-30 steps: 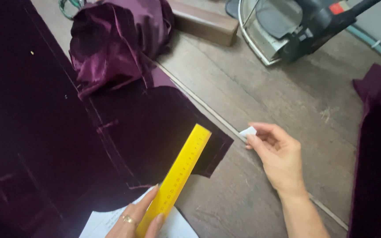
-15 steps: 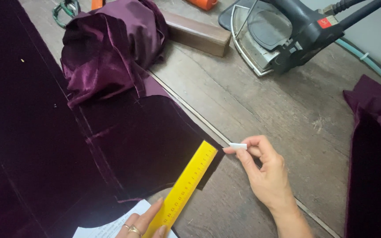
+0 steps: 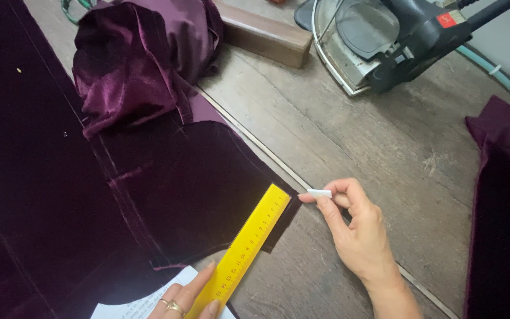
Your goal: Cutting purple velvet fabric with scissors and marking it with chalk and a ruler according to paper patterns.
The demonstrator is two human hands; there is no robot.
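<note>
Here, head view: my left hand (image 3: 187,295) pins the yellow ruler (image 3: 249,248) flat, slanting across the corner of the dark purple velvet (image 3: 166,195) on the wooden table (image 3: 349,147). My right hand (image 3: 355,230) pinches a sliver of white chalk (image 3: 319,193), tip just beside the ruler's far end. No chalk line visible yet, possibly too faint to see; marking looks undone. Iron (image 3: 385,41) sits well apart.

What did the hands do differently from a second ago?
The right hand carried the white chalk left to the tip of the yellow ruler, at the dark purple velvet's edge. The left hand still holds the ruler down; the iron stayed put.
</note>
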